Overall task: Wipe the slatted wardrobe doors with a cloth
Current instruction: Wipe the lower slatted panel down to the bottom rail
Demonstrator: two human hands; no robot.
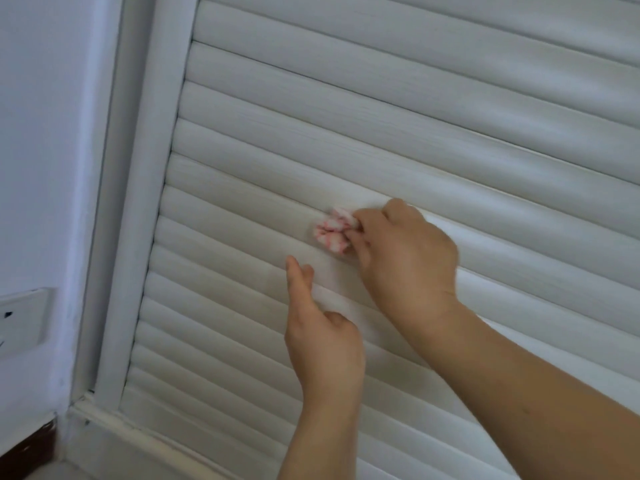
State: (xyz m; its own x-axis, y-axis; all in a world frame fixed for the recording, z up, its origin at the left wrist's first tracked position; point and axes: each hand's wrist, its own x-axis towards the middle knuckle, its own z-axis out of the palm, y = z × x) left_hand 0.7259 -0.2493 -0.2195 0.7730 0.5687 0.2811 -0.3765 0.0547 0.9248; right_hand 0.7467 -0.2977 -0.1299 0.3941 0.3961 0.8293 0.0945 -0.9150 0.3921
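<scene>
Slatted wardrobe door [398, 109] fills most of the view, its white rounded slats faintly wood-grained and set in a smooth white frame [138, 216]. Against one slat sits a small bunched cloth [330, 232], white with pink stripes and a fluffy nap, pinched in the grip of the right hand [405, 251], whose fingers curl round it. Just below, the left hand [320, 327] rests with fingers straight along the slats, thumb tucked in. A white wall socket plate [24, 322] shows at the left edge
</scene>
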